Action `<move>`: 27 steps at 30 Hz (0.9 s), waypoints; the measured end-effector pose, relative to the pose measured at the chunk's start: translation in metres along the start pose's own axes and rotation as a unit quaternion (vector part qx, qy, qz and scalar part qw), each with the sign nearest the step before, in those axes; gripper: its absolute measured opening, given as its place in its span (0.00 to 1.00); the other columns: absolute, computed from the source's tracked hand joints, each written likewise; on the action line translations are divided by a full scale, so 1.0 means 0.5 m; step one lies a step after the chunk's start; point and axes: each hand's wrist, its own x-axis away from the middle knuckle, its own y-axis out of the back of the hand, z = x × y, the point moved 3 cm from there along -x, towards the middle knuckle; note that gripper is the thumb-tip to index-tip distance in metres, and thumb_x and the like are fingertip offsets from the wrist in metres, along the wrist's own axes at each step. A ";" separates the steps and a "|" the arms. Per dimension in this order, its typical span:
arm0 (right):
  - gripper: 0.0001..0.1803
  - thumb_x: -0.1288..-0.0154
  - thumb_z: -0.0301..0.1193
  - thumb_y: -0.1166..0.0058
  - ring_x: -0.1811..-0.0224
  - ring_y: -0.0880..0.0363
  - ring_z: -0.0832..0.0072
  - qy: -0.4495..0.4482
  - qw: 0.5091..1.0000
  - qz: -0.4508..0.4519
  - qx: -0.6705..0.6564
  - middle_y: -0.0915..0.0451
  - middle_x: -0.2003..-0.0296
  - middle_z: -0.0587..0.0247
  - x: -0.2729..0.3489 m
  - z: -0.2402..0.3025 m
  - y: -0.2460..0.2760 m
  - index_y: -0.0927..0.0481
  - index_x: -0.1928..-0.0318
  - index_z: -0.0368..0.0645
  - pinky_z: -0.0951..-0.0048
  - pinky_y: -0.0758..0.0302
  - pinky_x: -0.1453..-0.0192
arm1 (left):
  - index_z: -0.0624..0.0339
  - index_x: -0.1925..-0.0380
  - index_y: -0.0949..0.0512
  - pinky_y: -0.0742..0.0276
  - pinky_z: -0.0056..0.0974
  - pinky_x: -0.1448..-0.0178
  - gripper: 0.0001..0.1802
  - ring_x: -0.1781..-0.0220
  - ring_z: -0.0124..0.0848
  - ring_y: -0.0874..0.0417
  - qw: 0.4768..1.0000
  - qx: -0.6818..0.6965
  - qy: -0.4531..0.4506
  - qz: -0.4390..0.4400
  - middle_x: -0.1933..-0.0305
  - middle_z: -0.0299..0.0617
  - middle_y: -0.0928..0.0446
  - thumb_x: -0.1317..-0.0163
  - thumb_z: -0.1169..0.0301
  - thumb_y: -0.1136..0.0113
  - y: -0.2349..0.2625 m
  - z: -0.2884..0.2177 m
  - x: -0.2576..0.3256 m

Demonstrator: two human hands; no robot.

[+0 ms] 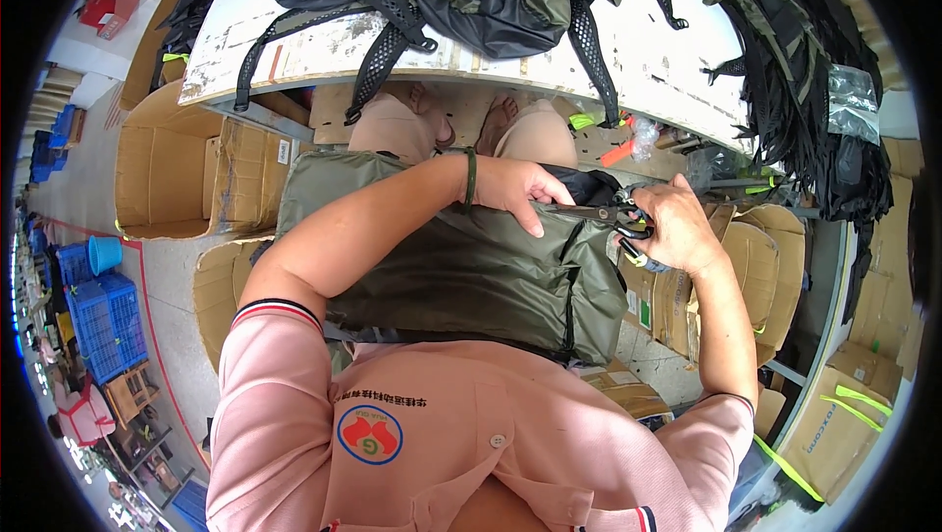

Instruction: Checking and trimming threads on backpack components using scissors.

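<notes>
The green bag (432, 267) lies across the person's legs (540, 136). The right hand (677, 225) has its fingers wrapped around black scissors (599, 214). The scissors point left, just over the bag. The left hand (508, 185) is on the bag, next to their tips; I cannot tell if its fingers pinch the cloth. Dark bags (491, 14) lie on the white tabletop (677, 51) in front. A brown box (245, 181) stands on the left.

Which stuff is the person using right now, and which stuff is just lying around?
In use:
dark green fabric, under the left hand
scissors, in the right hand

Probably just lying around:
blue bucket
blue crates
open cardboard box on the left
</notes>
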 end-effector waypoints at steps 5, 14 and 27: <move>0.20 0.59 0.40 0.30 0.67 0.23 0.56 -0.010 0.999 0.025 0.019 0.22 0.76 0.54 0.006 -0.011 -0.013 0.26 0.75 0.43 0.62 0.35 0.54 | 0.68 0.42 0.30 0.33 0.32 0.39 0.30 0.46 0.24 0.26 1.000 0.016 0.008 0.007 0.46 0.40 0.24 0.47 0.79 0.35 -0.002 0.001 -0.004; 0.19 0.58 0.40 0.30 0.69 0.22 0.56 0.006 1.000 0.012 0.001 0.23 0.80 0.56 -0.006 0.011 -0.015 0.25 0.74 0.43 0.62 0.36 0.52 | 0.69 0.42 0.30 0.32 0.31 0.40 0.30 0.47 0.24 0.26 1.000 -0.001 0.022 0.008 0.48 0.40 0.23 0.47 0.82 0.35 -0.004 0.004 -0.004; 0.20 0.56 0.42 0.30 0.69 0.22 0.57 0.001 0.999 0.009 -0.043 0.21 0.78 0.57 -0.006 0.023 -0.017 0.24 0.72 0.43 0.63 0.35 0.53 | 0.69 0.41 0.31 0.31 0.32 0.41 0.31 0.48 0.23 0.26 0.999 -0.031 -0.002 0.008 0.48 0.40 0.24 0.47 0.83 0.36 -0.003 0.011 -0.009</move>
